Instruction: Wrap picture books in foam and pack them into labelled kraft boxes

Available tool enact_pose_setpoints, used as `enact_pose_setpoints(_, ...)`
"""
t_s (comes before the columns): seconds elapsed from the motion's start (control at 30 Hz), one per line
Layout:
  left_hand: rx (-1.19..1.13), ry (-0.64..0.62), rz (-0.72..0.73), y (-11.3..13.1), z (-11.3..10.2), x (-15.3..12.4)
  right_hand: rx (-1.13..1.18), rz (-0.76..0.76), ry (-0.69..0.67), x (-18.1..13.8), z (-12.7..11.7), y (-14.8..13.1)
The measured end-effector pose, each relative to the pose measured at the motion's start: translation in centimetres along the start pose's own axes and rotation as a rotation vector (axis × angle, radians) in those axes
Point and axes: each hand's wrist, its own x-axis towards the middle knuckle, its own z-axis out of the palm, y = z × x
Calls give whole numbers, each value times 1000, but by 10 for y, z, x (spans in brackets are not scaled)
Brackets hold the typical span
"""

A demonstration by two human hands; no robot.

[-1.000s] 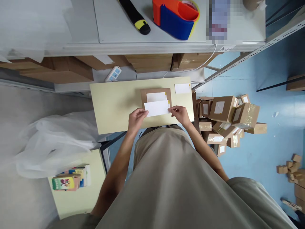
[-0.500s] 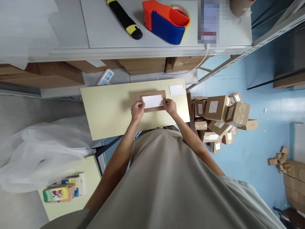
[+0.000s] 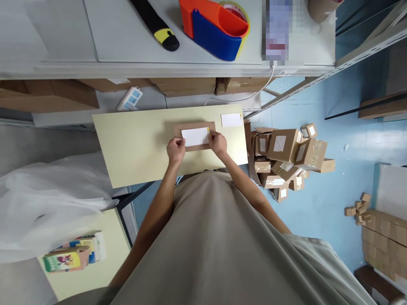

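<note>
A white label with a small yellow mark lies over a flat brown cardboard box on the pale yellow table. My left hand pinches the label's lower left corner between thumb and fingers. At the label's right end, my right hand pinches its edge near the yellow mark. Whether the label touches the cardboard all over, I cannot tell. Another white label lies by itself on the table, beyond my right hand.
On the grey shelf above are an orange and blue tape dispenser, a black and yellow knife and a blurred-out device. A power strip lies beneath. Taped boxes pile at right; books and plastic sheeting are at left.
The whole view has shifted a little to the left. Both hands keep their pinch on the label, with hardly any movement over the cardboard.
</note>
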Motion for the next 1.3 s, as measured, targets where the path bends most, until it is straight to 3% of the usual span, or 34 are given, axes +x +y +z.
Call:
enact_pose_setpoints(0.67, 36, 10, -17, 5, 3, 0, -23, 12, -11, 8, -5, -1)
enact_pose_setpoints(0.87, 42, 7, -8, 9, 1, -3, -69, 20, -94, 20, -21, 6)
enact_pose_setpoints(1.07, 68, -36, -5, 9, 0, -1, -190, -5, -209, 33, -28, -10)
enact_pose_setpoints(1.17, 77, -45, 3, 8, 0, -1, -160, 0, -171, 41, -31, -21)
enact_pose_setpoints(1.3, 72, -31, 27, 5, 1, -1, -80, -62, -14, 42, -31, -29)
